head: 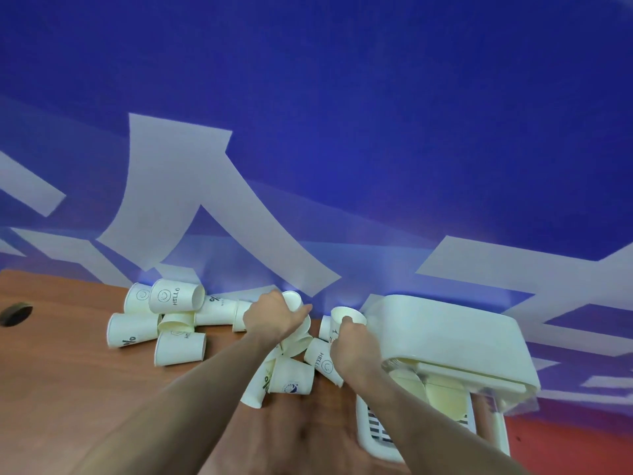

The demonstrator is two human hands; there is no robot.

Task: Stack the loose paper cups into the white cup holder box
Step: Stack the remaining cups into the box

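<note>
Left grip (270,315) clasping a paper cup (293,299) at frame centre; right grip (354,347) grasping another cup (347,315) just beside the white cup holder box (445,327) at lower right. Loose cups (178,323) heaped on brown worktop (68,371), centre-left.

Bare table (68,389) at 7 o'clock; cup pile (171,323) blocks 9, cup holder box (445,334) blocks 3.

Office: grommeted desk (51,371), banner wall (342,97)
</note>
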